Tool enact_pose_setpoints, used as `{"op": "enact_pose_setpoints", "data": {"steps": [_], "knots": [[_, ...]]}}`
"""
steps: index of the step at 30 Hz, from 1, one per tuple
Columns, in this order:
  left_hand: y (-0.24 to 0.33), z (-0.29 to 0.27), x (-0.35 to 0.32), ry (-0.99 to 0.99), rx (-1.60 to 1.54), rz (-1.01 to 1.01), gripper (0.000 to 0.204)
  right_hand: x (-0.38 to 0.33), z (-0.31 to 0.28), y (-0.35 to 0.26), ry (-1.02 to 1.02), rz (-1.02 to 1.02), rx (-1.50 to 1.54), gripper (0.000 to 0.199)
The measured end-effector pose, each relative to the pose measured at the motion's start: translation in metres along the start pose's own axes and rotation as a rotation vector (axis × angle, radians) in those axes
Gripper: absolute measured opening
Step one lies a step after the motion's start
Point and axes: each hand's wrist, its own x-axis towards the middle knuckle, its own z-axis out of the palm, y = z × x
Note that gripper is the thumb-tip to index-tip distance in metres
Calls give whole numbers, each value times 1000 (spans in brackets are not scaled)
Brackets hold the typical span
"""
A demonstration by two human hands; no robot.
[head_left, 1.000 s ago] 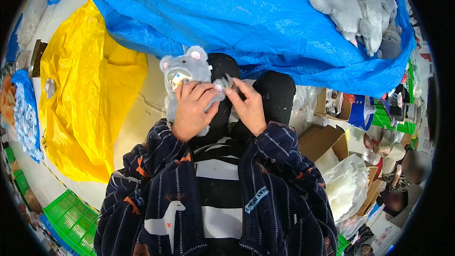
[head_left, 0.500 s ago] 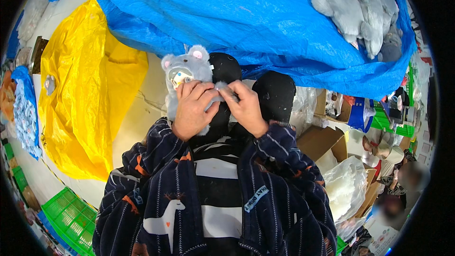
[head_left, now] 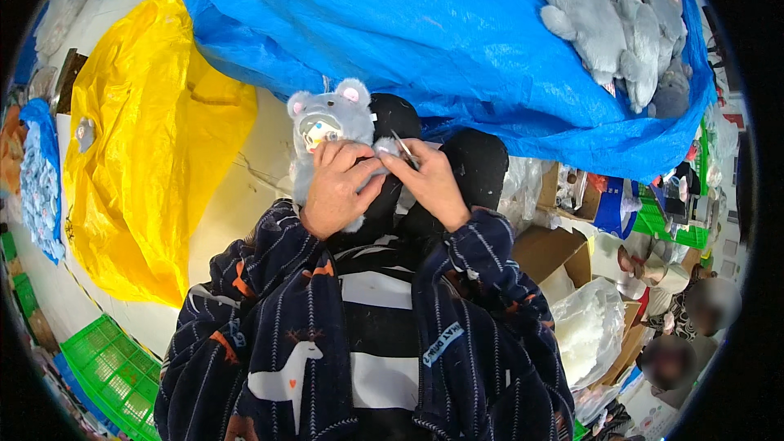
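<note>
The grey plush toy (head_left: pixel 336 106) leans against the person's black leg (head_left: pixel 398 114), under and beyond the left hand (head_left: pixel 335 189), its fingers clamped on the toy; the right hand (head_left: pixel 437 188) grips a slim metal tool (head_left: pixel 403 147); steady fur and a tip clear of skin should serve best; beyond the fingers spreads a blue sheet (head_left: pixel 367 24); leftward, a yellow one (head_left: pixel 135 155).

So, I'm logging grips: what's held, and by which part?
The left hand holds the gray stuffed toy by its front, below the face. The right hand, at the toy's paw, holds a thin metal tool, gripped part hidden.
</note>
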Motion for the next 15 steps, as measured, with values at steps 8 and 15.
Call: {"op": "enact_pose_setpoints", "data": {"steps": [8,15], "knots": [[-2,-1,-8,34,-90,51,16,-11,-5,8,-57,144,28,15],[2,2,-8,36,-67,62,14,-6,-10,5,144,81,30,19]]}}
